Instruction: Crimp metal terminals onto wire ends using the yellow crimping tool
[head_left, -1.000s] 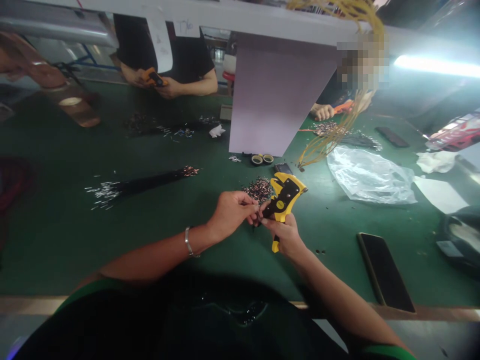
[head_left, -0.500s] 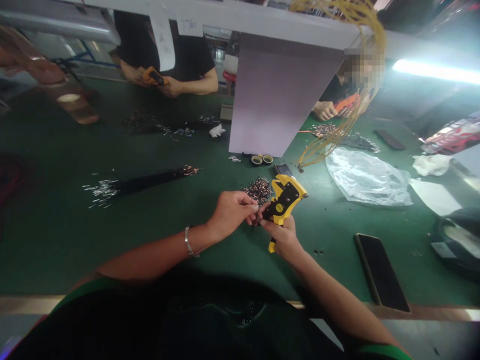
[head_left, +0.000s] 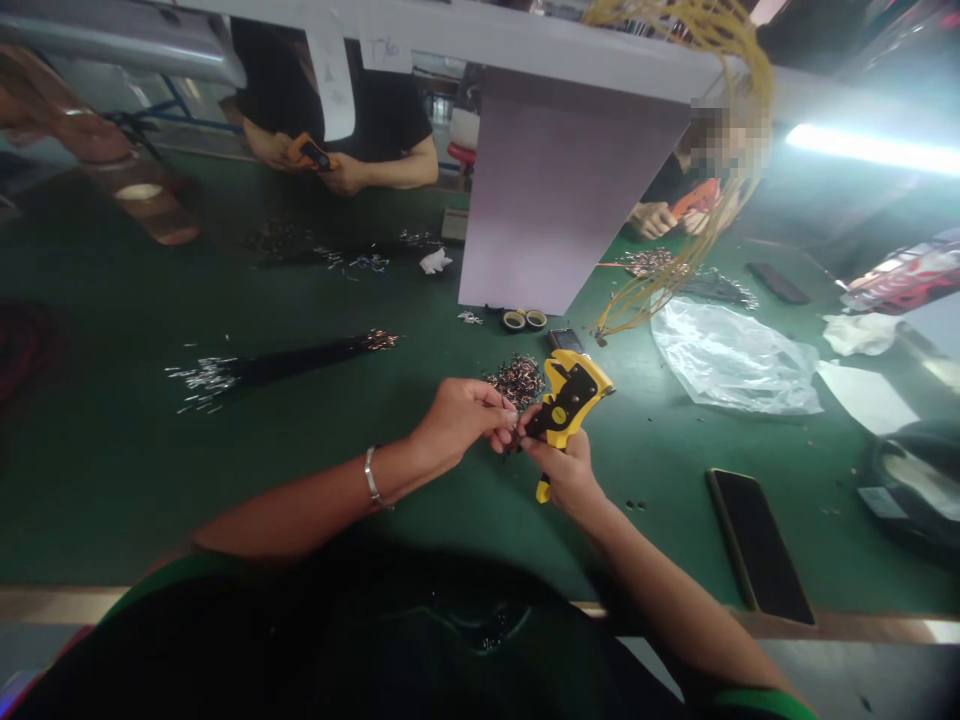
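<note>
My right hand (head_left: pixel 566 468) is wrapped round a yellow and black wire stripper (head_left: pixel 574 400), whose head points up and away from me. Close to its left, my left hand (head_left: pixel 469 420) has thumb and fingers pinched together, its fingertips near those of the right hand. What the pinch holds is too small to make out, perhaps a thin dark wire. Just beyond both hands lies a heap of short dark wires with copper-coloured ends (head_left: pixel 517 380). A long bundle of black wires (head_left: pixel 300 358), with silvery ends on the left and coppery ends on the right, rests on the green table (head_left: pixel 300 440).
A phone (head_left: pixel 759 545) lies at the right near edge. Behind it are a clear plastic bag (head_left: pixel 739 355) and hanging yellow wires (head_left: pixel 675 285). Tape rolls (head_left: pixel 524 320) stand before a pale upright panel (head_left: pixel 559 190). Across the table, two people hold hand tools.
Almost nothing differs. My left hand and forearm have shifted very slightly, while the wire stripper stays in my right hand at the same place.
</note>
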